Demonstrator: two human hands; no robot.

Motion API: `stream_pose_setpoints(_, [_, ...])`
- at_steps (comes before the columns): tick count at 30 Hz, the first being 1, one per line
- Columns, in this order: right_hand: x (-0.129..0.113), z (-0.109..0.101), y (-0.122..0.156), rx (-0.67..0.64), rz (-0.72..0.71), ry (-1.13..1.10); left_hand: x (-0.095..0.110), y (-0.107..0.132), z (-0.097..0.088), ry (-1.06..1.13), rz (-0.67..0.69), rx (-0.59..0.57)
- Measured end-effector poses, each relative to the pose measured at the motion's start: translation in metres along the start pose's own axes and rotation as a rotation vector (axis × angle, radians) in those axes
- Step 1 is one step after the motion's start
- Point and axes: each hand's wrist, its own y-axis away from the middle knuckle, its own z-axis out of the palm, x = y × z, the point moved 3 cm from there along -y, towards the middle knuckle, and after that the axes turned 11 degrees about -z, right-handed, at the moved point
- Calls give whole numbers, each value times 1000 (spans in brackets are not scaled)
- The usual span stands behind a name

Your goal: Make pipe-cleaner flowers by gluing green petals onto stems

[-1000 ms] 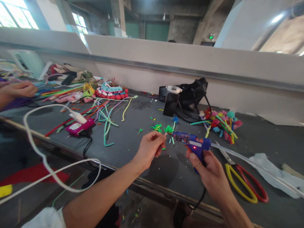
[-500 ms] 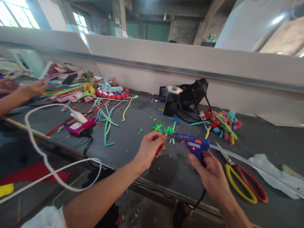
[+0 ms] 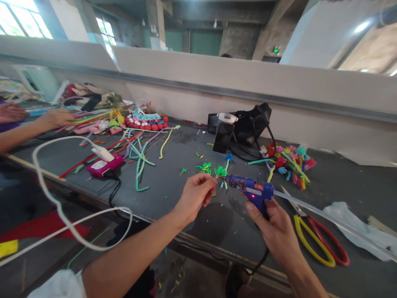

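My right hand (image 3: 274, 234) grips the handle of a blue hot glue gun (image 3: 251, 189) whose red light is on; a clear glue stick juts out of its back to the right. The gun's nozzle points left at my left hand (image 3: 196, 194), whose fingers are pinched together on a tiny piece I cannot make out. Just beyond the pinch lies a small green fringed flower piece (image 3: 221, 170) among green and blue scraps on the dark table (image 3: 173, 182).
Scissors with yellow and red handles (image 3: 316, 242) lie right of the gun. A pile of coloured craft flowers (image 3: 288, 162), a black bag with a phone (image 3: 223, 135), loose pipe cleaners (image 3: 139, 155), a pink gun (image 3: 104, 165) and another person's hand (image 3: 57, 118) at far left.
My hands and the glue gun have barely moved. The other person's hand at far left has lowered onto the pile of coloured strips.
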Motion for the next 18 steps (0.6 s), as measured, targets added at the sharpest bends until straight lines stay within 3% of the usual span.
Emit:
stream_pose_setpoints(8, [1,-6,2,33,67,-13,1,2,2,12,-24,1])
stream_pose_setpoints(15, [6,-7,3,95,189,-356,-2,0,1,53,-50,-45])
stream_pose_setpoints(18, [7,-7,3,99,204,-397,-3,-1,3,50,-66,-67])
